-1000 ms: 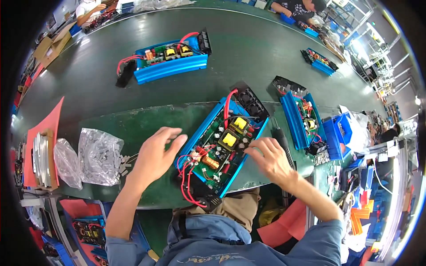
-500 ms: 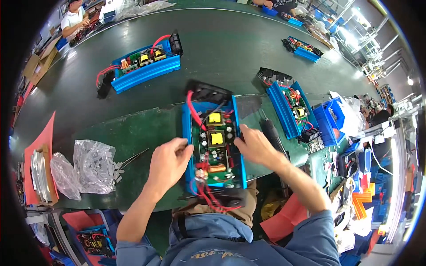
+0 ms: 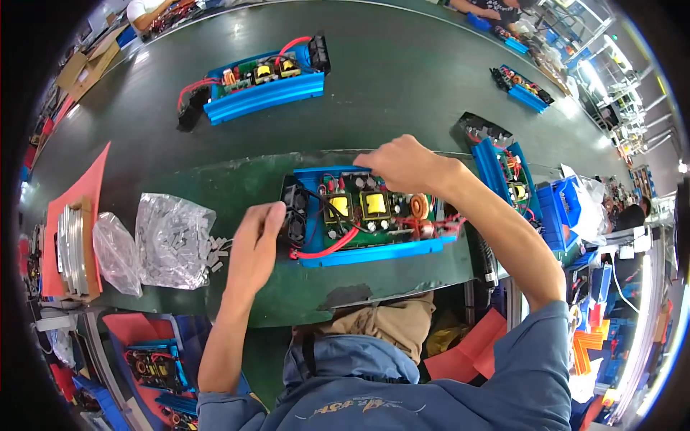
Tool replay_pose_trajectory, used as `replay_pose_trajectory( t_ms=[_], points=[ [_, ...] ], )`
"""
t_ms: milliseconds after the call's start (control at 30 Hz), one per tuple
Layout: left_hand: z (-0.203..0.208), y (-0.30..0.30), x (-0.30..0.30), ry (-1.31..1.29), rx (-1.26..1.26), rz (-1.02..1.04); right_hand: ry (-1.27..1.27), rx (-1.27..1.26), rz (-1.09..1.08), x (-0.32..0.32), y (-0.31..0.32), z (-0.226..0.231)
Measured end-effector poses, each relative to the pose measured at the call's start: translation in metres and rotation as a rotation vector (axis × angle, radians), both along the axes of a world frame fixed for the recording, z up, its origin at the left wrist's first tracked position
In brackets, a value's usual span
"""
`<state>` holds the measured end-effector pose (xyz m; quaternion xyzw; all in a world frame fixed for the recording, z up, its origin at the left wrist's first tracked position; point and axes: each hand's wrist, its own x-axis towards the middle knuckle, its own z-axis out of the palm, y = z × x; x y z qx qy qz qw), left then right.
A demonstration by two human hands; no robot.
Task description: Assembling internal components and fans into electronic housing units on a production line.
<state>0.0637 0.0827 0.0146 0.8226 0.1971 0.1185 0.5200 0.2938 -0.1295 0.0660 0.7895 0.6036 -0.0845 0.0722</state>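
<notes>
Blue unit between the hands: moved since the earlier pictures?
Yes: the blue unit has turned counterclockwise; its fan end, earlier facing away, now points left toward the grey-filled bag.

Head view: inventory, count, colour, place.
near circuit box: 1, blue, centre
other circuit boxes: several, blue, far, right, lower left
bench: 1, green, centre
plastic bags: 2, clear, bench left
metal plates: several, silver, left
open carton: 1, brown, upper left
near tub: 1, blue, right
sheets: several, red, left, bottom
workers: 2+, white/dark tops, far
clutter: uncountable, mixed, right
left hand: 1, bare, by box's left end
right hand: 1, bare, at box's far edge
</notes>
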Motion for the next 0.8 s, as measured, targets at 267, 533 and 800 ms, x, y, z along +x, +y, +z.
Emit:
replay_pose_trajectory(
  t_ms=[267, 533, 800],
  points=[
    [0.007, -0.022, 0.004, 0.075, -0.338, 0.012, 0.099, 0.659, -0.173, -0.018, -0.038, -0.025],
    [-0.002, -0.019, 0.002, -0.024, -0.503, 0.01, -0.201, 0.866, -0.789, -0.067, -0.123, -0.041],
    [0.004, -0.045, 0.005, -0.168, -0.402, 0.055, 0.251, 0.853, -1.107, -0.079, -0.141, -0.071]
  ],
)
